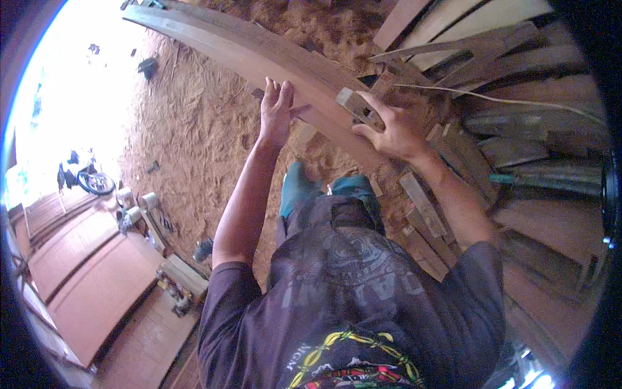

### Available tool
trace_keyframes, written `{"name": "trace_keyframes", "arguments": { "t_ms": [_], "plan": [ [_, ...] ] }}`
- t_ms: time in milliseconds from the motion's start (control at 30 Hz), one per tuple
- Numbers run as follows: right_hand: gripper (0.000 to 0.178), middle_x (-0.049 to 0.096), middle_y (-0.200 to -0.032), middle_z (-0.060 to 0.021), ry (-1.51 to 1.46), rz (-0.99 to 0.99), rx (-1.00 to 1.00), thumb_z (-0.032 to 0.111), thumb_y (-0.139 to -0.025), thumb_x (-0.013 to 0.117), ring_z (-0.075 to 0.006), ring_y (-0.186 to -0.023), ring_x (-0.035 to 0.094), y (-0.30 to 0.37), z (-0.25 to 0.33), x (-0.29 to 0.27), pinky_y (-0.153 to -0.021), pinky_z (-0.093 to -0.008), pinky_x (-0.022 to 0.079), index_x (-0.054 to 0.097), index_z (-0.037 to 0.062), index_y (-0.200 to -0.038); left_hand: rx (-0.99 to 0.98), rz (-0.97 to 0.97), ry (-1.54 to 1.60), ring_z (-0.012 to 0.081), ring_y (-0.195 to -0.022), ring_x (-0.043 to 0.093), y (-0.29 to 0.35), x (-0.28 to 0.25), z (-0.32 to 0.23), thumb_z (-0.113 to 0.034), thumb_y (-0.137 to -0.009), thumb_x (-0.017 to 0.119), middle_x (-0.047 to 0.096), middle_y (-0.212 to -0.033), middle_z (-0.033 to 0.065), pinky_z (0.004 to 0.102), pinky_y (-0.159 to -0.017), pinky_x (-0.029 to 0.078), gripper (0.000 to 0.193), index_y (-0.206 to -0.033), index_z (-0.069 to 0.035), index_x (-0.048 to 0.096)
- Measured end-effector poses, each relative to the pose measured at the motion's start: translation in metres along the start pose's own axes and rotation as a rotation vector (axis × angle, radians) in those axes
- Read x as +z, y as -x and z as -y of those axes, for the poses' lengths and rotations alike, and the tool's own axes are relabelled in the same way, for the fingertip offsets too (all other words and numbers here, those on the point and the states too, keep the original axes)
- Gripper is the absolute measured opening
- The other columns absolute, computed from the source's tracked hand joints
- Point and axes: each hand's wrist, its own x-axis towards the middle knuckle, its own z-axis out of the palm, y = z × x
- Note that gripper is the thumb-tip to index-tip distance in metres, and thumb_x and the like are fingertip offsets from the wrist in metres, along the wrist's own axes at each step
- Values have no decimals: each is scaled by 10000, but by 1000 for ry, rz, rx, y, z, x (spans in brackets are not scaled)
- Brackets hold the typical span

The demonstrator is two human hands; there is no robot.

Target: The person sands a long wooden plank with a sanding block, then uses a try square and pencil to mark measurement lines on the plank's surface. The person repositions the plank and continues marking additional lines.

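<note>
A long wooden plank (227,57) runs from the far left toward the right in front of me, its face pale and smooth. My left hand (276,118) lies on the plank's near side, fingers stretched and thumb out to the right, holding nothing. Further right, my right hand (396,133) is closed around a small wooden hand plane (353,104), a block with a dark opening in its side. The plane rests against the plank; its underside is hidden.
Sawdust (188,123) covers the ground. Stacked boards and offcuts (518,71) crowd the right, with a thin pale strip (499,97) across them. Wide reddish panels (107,285) lie at the lower left. A wheeled vehicle (96,182) stands beyond them.
</note>
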Motion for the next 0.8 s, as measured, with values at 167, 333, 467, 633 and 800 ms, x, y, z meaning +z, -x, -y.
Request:
{"name": "trace_keyframes", "arguments": {
  "t_ms": [167,333,467,633,800],
  "plan": [
    [721,725,-1071,-281,11,-17,-39,449,-893,781,-494,-1010,694,-57,28,13,-844,-553,562,485,191,-1498,19,19,29,82,-888,554,-1,1,1,-190,-1091,537,552,-1152,-1,394,-828,675,669,-1644,-97,172],
    [740,730,-1073,-278,-54,-37,-70,444,-910,772,-500,-1006,694,-23,23,-7,-853,-560,557,455,206,-1534,-10,-23,-15,153,-1078,630,-1,4,-4,-189,-1090,528,561,-1357,64,403,-831,681,666,-1641,-74,171],
    [764,724,-1060,-289,-23,30,8,455,-904,775,-498,-988,697,-31,16,-3,-843,-566,555,444,210,-1548,7,-47,-27,184,-1137,651,-6,9,-3,-186,-1085,537,578,-1374,87,416,-818,684,602,-1600,-36,264],
    [790,721,-1039,-292,-47,-104,-168,454,-899,781,-491,-984,701,-57,6,26,-840,-555,561,425,220,-1564,5,-41,2,225,-1156,672,-8,3,-10,-176,-1076,550,612,-1346,104,438,-797,688,526,-1544,-30,359],
    [821,732,-1064,-275,-100,-91,-113,457,-894,789,-478,-993,710,42,-22,-11,-881,-526,570,402,236,-1583,2,-49,2,238,-1103,682,-13,4,-11,-166,-1069,564,621,-1312,115,436,-788,691,485,-1505,-29,404]
  ]
}}
